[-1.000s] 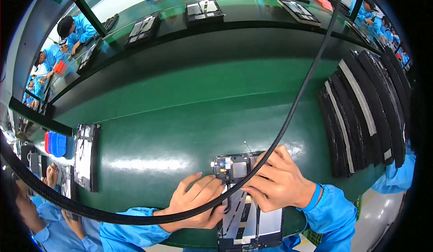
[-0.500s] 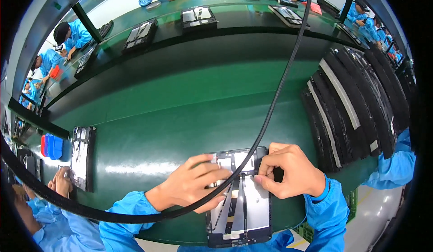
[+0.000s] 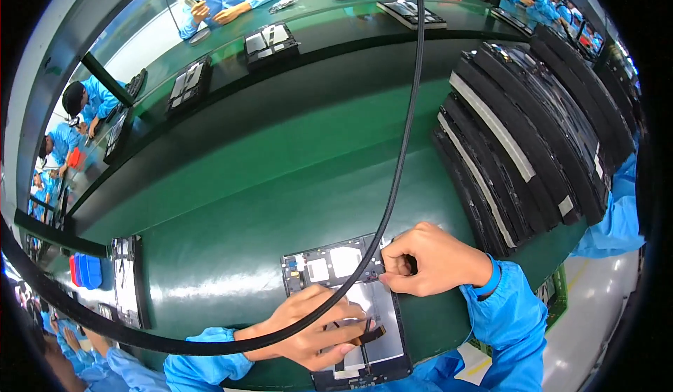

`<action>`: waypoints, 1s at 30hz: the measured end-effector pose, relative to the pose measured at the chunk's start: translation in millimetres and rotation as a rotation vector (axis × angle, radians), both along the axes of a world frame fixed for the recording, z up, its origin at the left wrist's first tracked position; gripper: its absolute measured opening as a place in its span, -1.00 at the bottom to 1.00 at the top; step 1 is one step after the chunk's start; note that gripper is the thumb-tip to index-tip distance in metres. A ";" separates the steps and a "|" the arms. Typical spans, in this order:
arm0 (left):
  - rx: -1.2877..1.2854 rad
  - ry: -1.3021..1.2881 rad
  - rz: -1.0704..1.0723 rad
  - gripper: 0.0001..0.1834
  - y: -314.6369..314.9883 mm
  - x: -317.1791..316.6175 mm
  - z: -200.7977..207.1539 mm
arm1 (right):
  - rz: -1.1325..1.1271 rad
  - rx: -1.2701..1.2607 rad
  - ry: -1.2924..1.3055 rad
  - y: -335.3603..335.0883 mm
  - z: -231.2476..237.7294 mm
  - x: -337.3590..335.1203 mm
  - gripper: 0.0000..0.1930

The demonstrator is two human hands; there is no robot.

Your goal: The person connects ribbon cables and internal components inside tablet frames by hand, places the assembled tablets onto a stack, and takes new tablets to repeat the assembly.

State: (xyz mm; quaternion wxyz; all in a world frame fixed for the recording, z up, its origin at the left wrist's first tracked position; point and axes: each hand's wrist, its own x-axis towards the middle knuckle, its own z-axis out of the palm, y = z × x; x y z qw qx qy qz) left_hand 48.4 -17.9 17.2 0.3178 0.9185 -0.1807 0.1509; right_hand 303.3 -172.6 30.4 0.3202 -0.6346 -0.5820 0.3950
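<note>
An opened tablet (image 3: 384, 301) with its inner parts bare lies at a slant on the green table in front of me. My left hand (image 3: 312, 329) reaches over its lower left half. A flat ribbon cable (image 3: 374, 334) with a dark end sticks out at that hand's fingertips, which appear closed on it. At the tablet's upper right edge, my right hand (image 3: 434, 260) has thumb and forefinger pinched together. Whatever they hold there, if anything, is too small to make out. A blue band (image 3: 488, 280) circles my right wrist.
A thick black cable (image 3: 403, 132) hangs across the view, passing before my left hand. Stacked black trays (image 3: 519, 146) stand at the right. Another tablet (image 3: 127, 280) and blue bin (image 3: 87, 271) are at the left. Several devices line the raised shelf (image 3: 336, 48); co-workers sit beyond.
My view has shifted, and the tablet now sits slanted. My left hand has moved down over the tablet, and the ribbon cable is lifted from where it lay. The right hand stays pinched at the edge.
</note>
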 end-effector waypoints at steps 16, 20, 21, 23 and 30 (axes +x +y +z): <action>0.358 -0.034 0.188 -0.58 -23.4 5.1 8.6 | 0.007 -0.006 0.196 2.0 -6.9 8.7 -0.71; 0.393 0.004 0.219 -0.52 -27.2 7.6 9.6 | 0.022 -0.002 0.170 2.3 -8.7 8.1 -0.71; 0.393 0.003 0.216 -0.52 -28.1 8.4 9.9 | 0.026 -0.003 0.172 2.1 -9.7 8.6 -0.71; 0.377 0.048 0.218 -0.52 -29.3 9.7 10.2 | 0.027 -0.002 0.174 2.3 -10.2 9.1 -0.72; 0.358 0.060 0.186 -0.51 -31.7 16.4 16.1 | 0.049 0.066 0.138 2.4 -15.7 11.4 -0.76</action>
